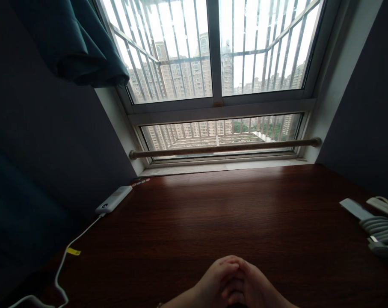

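Observation:
My left hand (217, 277) and my right hand (254, 285) rest together at the near edge of a dark wooden table (213, 214), fingers folded into each other. Neither hand holds any object. Only the hands and a bit of the forearms show at the bottom of the view.
A white power bank (114, 199) lies at the table's far left, its white cable (63, 261) with a yellow tag running toward me. White coiled cables and a flat white device (375, 224) sit at the right edge. A barred window (217, 77) and a dark curtain (72, 42) stand ahead.

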A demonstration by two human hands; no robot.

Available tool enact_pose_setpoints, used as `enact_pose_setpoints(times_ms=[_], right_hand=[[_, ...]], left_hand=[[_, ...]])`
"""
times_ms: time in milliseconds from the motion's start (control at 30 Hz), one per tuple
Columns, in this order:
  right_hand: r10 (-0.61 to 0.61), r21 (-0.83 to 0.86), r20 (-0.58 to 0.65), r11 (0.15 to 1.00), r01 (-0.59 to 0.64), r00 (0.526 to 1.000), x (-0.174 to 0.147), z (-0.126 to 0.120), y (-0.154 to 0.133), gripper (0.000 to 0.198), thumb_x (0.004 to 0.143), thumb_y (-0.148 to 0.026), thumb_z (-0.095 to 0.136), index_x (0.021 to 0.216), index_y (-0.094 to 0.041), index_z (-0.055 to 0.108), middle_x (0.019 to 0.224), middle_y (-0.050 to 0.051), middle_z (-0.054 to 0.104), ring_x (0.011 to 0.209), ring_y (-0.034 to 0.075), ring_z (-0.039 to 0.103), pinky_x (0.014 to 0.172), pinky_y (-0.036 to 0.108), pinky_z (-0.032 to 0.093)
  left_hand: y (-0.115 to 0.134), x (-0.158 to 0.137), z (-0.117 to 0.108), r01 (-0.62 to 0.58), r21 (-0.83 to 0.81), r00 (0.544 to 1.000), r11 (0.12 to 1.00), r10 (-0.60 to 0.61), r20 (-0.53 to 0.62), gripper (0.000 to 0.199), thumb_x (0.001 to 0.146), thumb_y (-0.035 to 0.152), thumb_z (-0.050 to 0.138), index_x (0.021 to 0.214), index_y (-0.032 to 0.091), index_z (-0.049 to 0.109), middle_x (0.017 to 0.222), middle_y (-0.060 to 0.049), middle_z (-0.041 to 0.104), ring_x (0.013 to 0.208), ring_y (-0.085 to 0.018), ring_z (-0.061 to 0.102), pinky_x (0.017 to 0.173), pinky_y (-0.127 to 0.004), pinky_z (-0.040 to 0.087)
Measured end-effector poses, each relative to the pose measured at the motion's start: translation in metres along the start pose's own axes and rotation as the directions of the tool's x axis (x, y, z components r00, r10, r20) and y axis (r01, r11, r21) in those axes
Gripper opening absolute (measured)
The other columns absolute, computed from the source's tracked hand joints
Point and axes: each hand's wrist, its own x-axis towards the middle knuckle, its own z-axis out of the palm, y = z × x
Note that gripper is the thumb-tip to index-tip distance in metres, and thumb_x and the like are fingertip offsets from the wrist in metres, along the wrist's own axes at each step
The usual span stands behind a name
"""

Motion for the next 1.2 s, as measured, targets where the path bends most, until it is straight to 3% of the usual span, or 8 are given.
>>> enact_pose_setpoints(times_ms=[233, 800, 1200], right_hand=[[0.035, -0.032, -0.043, 0.999, -0.036, 0.998, 0.002, -0.003, 0.003, 0.038, 0.085, -0.043, 0.054, 0.106, -0.012, 0.056, 0.090, 0.013, 0.067, 0.078, 0.019, 0.065, 0.066, 0.027, 0.044], [0.002, -0.037, -0.012, 0.999, -0.002, 1.000, -0.002, 0.005, -0.004, 0.042, 0.083, -0.047, 0.056, 0.108, -0.012, 0.058, 0.091, 0.013, 0.067, 0.079, 0.019, 0.065, 0.067, 0.026, 0.044], [0.005, -0.023, -0.026, 1.000, -0.005, 1.000, 0.001, 0.005, -0.003, 0.044, 0.079, -0.048, 0.062, 0.104, -0.012, 0.058, 0.087, 0.012, 0.068, 0.075, 0.018, 0.066, 0.063, 0.024, 0.045]], left_hand=[[-0.002, 0.001, -0.001, -0.011, 0.002, 1.000, 1.000, 0.011, 0.002, 0.020, 0.069, 0.027, 0.067, 0.077, 0.011, 0.058, 0.057, 0.000, 0.049, 0.039, -0.004, 0.037, 0.035, -0.018, 0.017], [0.001, 0.001, 0.000, -0.007, 0.019, 0.998, 1.000, 0.006, 0.057, 0.014, 0.074, 0.023, 0.059, 0.080, 0.011, 0.060, 0.056, 0.000, 0.046, 0.038, -0.005, 0.034, 0.035, -0.018, 0.018], [-0.002, 0.003, -0.004, -0.007, 0.016, 0.999, 1.000, 0.007, 0.046, 0.015, 0.070, 0.025, 0.064, 0.076, 0.012, 0.058, 0.055, 0.001, 0.044, 0.039, -0.005, 0.034, 0.034, -0.018, 0.020]])
